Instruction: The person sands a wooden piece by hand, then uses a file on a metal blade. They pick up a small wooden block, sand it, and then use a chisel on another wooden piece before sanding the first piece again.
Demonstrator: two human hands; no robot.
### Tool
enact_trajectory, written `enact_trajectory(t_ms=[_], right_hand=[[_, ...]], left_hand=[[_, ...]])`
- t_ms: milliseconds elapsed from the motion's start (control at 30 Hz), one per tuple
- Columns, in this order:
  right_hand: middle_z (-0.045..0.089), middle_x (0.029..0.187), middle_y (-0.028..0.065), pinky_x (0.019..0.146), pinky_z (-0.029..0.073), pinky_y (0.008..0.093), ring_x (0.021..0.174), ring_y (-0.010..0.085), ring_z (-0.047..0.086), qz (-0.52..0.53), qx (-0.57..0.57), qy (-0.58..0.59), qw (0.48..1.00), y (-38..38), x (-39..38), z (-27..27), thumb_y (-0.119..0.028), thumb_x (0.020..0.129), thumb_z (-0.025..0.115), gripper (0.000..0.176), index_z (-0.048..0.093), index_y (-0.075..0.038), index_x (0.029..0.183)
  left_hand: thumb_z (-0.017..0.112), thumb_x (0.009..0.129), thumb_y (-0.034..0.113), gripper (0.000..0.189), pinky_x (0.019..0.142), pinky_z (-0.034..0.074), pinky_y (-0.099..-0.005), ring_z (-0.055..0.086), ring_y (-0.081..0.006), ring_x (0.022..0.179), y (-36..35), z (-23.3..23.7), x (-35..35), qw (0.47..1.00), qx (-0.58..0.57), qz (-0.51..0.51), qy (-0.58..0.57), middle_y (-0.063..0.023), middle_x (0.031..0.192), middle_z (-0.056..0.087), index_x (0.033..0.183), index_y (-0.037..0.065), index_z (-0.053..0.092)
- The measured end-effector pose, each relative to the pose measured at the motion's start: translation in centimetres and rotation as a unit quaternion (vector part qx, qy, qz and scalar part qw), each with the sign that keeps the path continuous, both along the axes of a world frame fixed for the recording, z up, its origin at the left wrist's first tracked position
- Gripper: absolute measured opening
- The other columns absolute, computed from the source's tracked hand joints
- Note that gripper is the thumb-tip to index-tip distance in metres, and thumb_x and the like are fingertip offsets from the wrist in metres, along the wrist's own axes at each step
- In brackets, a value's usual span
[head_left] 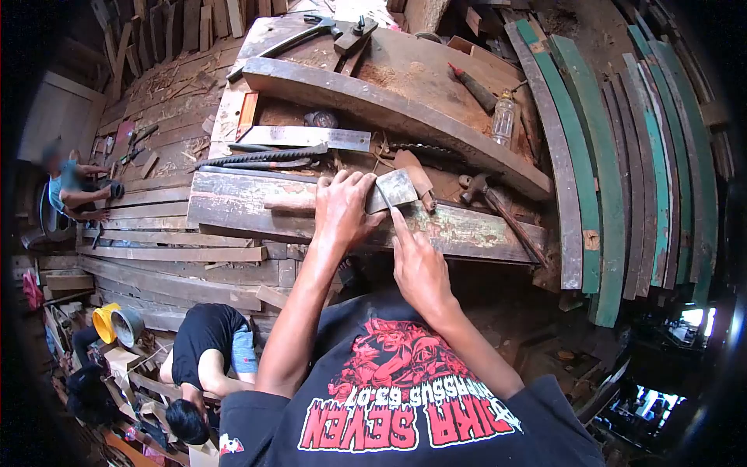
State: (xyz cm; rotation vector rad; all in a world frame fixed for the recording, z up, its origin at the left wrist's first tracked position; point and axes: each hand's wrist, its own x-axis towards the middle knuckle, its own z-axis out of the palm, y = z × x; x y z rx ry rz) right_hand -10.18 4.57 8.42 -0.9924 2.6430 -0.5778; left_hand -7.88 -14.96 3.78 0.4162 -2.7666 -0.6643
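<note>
I see the left hand [342,212] clasping a flat metal blade [395,188] on the plank [475,232]. The right hand [420,268], holding nothing, touches the blade with its forefinger at its twelve o'clock.

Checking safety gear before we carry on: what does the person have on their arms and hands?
Nothing on either: the left hand and right hand are bare, with no gloves, and no watch or ring shows. Both forearms are uncovered up to the short sleeves of a black T-shirt printed in red and white.
</note>
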Motion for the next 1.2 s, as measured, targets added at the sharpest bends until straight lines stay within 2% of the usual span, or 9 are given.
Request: enact_trajectory(t_ms=[133, 233, 367, 567, 700, 1000, 1100, 1133, 1200], right_hand=[[0.07, 0.1, 0.0265, 0.075, 0.058, 0.0595, 0.083, 0.0518, 0.07, -0.007, 0.069, -0.068, 0.995, 1.4, 1.5, 2.0, -0.018, 0.108, 0.058, 0.056, 0.046, -0.018, 0.163], [0.067, 0.096, 0.0267, 0.07, 0.06, 0.0599, 0.078, 0.0507, 0.071, 0.003, -0.002, -0.015, 1.0, 0.6, 0.4, -0.2, -0.024, 0.11, 0.055, 0.056, 0.042, -0.021, 0.165], [0.068, 0.096, 0.028, 0.072, 0.059, 0.0611, 0.079, 0.0509, 0.071, 0.003, 0.039, -0.044, 0.998, 1.8, 1.6, 0.9, -0.024, 0.11, 0.054, 0.055, 0.043, -0.021, 0.164], [0.069, 0.099, 0.0286, 0.072, 0.06, 0.062, 0.079, 0.0516, 0.072, -0.001, 0.052, -0.049, 0.997, 1.2, 1.5, 1.5, -0.024, 0.11, 0.056, 0.057, 0.042, -0.02, 0.165], [0.07, 0.097, 0.0286, 0.072, 0.06, 0.062, 0.081, 0.0521, 0.072, -0.012, 0.022, -0.04, 0.999, 0.6, 1.5, 0.2, -0.024, 0.109, 0.056, 0.057, 0.042, -0.02, 0.165], [0.07, 0.095, 0.029, 0.071, 0.06, 0.0606, 0.077, 0.0508, 0.072, 0.004, 0.065, -0.026, 0.997, 1.4, 2.1, 0.8, -0.022, 0.111, 0.053, 0.055, 0.041, -0.018, 0.164], [0.069, 0.096, 0.0292, 0.072, 0.06, 0.0599, 0.078, 0.0506, 0.072, 0.008, -0.001, 0.003, 1.0, 0.5, 1.0, -0.3, -0.023, 0.111, 0.053, 0.054, 0.042, -0.017, 0.164], [0.07, 0.096, 0.03, 0.078, 0.057, 0.0594, 0.086, 0.0522, 0.07, 0.004, 0.002, -0.017, 1.0, 0.3, 1.1, 0.3, -0.017, 0.109, 0.056, 0.053, 0.046, -0.012, 0.161], [0.07, 0.096, 0.0302, 0.077, 0.057, 0.0592, 0.086, 0.052, 0.07, 0.006, 0.048, -0.029, 0.998, 0.1, 1.1, 1.4, -0.016, 0.109, 0.056, 0.055, 0.045, -0.012, 0.162]], left_hand=[[0.092, 0.066, 0.033, 0.067, 0.098, 0.048, -0.049, 0.066, -0.03, 0.115, 0.0, -0.1, 0.2, 1.0, -0.002, 0.006, -0.004, -0.0065, 0.118, 0.074, 0.126, 0.011, 0.073], [0.092, 0.065, 0.033, 0.065, 0.099, 0.048, -0.0483, 0.067, -0.031, 0.113, 0.0, -0.2, 0.1, 1.0, -0.008, 0.008, 0.019, -0.0069, 0.115, 0.074, 0.123, 0.011, 0.073], [0.092, 0.066, 0.032, 0.063, 0.099, 0.048, -0.0468, 0.067, -0.0307, 0.112, 0.3, -0.1, 0.4, 1.0, 0.015, 0.016, 0.015, -0.0085, 0.114, 0.075, 0.122, 0.01, 0.074], [0.09, 0.066, 0.031, 0.06, 0.098, 0.049, -0.0463, 0.068, -0.031, 0.11, 0.2, -0.6, 0.3, 0.999, 0.009, 0.023, 0.036, -0.0095, 0.112, 0.076, 0.12, 0.01, 0.074], [0.09, 0.066, 0.031, 0.06, 0.098, 0.049, -0.0467, 0.068, -0.0314, 0.111, 0.6, -0.9, 0.3, 0.999, 0.019, 0.029, 0.032, -0.0092, 0.112, 0.076, 0.12, 0.01, 0.073], [0.092, 0.065, 0.031, 0.061, 0.101, 0.047, -0.0482, 0.068, -0.0316, 0.114, 0.1, -0.3, 0.2, 0.999, 0.016, 0.025, 0.035, -0.009, 0.115, 0.077, 0.12, 0.011, 0.074], [0.092, 0.066, 0.03, 0.06, 0.102, 0.047, -0.0494, 0.068, -0.0319, 0.116, 0.4, -0.5, 0.2, 0.999, 0.025, 0.027, 0.022, -0.01, 0.117, 0.077, 0.12, 0.01, 0.075], [0.091, 0.066, 0.03, 0.06, 0.101, 0.047, -0.0492, 0.068, -0.0321, 0.115, 0.6, -0.8, 0.5, 0.999, 0.027, 0.021, 0.035, -0.0105, 0.116, 0.077, 0.12, 0.01, 0.075], [0.091, 0.066, 0.03, 0.059, 0.101, 0.047, -0.049, 0.069, -0.0326, 0.114, -0.2, -0.7, 0.2, 0.998, 0.021, 0.026, 0.049, -0.0111, 0.115, 0.078, 0.119, 0.01, 0.076]])
